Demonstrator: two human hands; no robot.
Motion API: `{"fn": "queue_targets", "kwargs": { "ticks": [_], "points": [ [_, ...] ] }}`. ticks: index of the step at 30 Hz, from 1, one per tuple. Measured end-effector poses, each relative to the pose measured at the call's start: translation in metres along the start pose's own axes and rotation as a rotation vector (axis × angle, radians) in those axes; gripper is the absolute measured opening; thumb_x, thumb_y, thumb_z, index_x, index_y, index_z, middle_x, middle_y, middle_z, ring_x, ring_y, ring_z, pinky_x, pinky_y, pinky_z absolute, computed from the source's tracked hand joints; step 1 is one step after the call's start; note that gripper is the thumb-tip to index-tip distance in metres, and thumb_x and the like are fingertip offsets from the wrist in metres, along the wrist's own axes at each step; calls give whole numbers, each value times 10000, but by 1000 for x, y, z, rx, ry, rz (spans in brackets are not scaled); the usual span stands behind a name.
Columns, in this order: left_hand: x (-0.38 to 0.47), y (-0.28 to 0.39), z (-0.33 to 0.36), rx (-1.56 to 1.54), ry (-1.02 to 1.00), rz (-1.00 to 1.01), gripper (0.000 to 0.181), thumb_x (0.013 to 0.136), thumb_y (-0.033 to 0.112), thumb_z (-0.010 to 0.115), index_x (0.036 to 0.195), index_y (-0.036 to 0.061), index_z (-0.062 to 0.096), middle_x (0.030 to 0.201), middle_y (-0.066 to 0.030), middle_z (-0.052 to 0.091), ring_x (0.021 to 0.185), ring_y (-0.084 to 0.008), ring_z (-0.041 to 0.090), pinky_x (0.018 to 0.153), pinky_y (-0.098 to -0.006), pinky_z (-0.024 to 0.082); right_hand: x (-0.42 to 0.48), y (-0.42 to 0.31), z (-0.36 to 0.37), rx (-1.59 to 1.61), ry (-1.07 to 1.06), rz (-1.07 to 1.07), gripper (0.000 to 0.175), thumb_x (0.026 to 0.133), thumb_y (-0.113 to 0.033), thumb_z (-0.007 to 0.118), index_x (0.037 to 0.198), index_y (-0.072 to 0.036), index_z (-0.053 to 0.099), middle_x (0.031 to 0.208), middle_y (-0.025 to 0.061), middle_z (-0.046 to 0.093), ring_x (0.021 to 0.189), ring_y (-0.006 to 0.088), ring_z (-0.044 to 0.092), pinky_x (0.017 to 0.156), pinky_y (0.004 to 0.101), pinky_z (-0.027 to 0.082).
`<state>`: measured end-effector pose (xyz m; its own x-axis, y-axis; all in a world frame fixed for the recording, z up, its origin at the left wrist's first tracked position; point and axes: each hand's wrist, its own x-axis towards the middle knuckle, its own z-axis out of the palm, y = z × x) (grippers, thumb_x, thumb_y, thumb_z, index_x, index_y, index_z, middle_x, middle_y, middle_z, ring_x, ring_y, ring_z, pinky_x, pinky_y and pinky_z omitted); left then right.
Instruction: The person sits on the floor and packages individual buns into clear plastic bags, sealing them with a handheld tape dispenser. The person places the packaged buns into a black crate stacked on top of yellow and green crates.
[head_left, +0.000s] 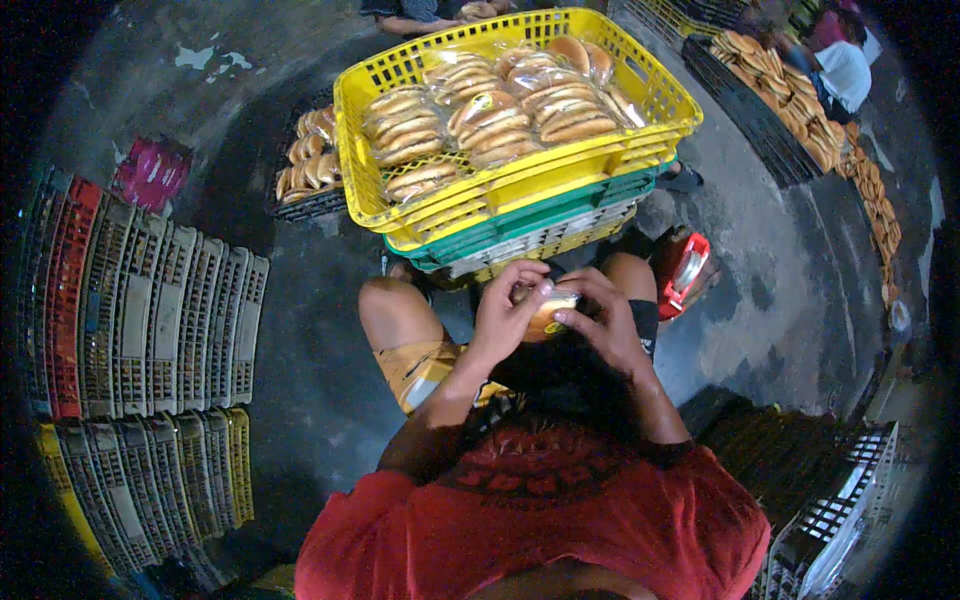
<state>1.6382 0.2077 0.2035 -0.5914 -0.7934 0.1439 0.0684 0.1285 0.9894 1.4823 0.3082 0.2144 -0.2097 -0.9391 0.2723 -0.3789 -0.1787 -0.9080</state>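
Note:
Above my lap, both hands are on a clear plastic bag of round bread buns (545, 321), which bears a small yellow label. My left hand (510, 309) grips its left side, with the thumb near the top of the plastic. On the other side my right hand (602, 311) pinches the bag between thumb and fingers. Just beyond my knees stands a yellow plastic crate (517, 196) on top of a stack. Several bagged packs of buns (487, 127) lie inside it. Beside my right knee is a red tape dispenser (684, 276) with a roll of tape.
Tall stacks of plastic crates (161, 315) rise at my left. A black tray of buns (309, 161) lies behind the yellow crate, near a magenta bundle (153, 174). Loose buns (787, 97) fill a dark tray at far right, beside a person (841, 75). More crates (832, 495) stand at lower right.

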Motion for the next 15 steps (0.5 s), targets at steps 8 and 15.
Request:
{"fn": "queue_targets", "kwargs": {
  "ticks": [8,15],
  "points": [
    [20,7,-42,-18,183,-50,525,863,253,772,1241,-42,558,1144,-125,655,1026,-176,627,901,-318,505,29,-32,16,-258,227,83,538,776,-167,818,1212,-1,551,1113,169,567,1120,300,556,973,409,445],
    [105,99,-127,360,96,178,264,829,208,775,1047,72,716,948,-52,716,863,-171,664,793,-309,510,129,-64,8,328,-10,91,735,807,-147,770,1406,6,374,1406,152,462,1324,242,433,1074,390,393]
  ]
}}
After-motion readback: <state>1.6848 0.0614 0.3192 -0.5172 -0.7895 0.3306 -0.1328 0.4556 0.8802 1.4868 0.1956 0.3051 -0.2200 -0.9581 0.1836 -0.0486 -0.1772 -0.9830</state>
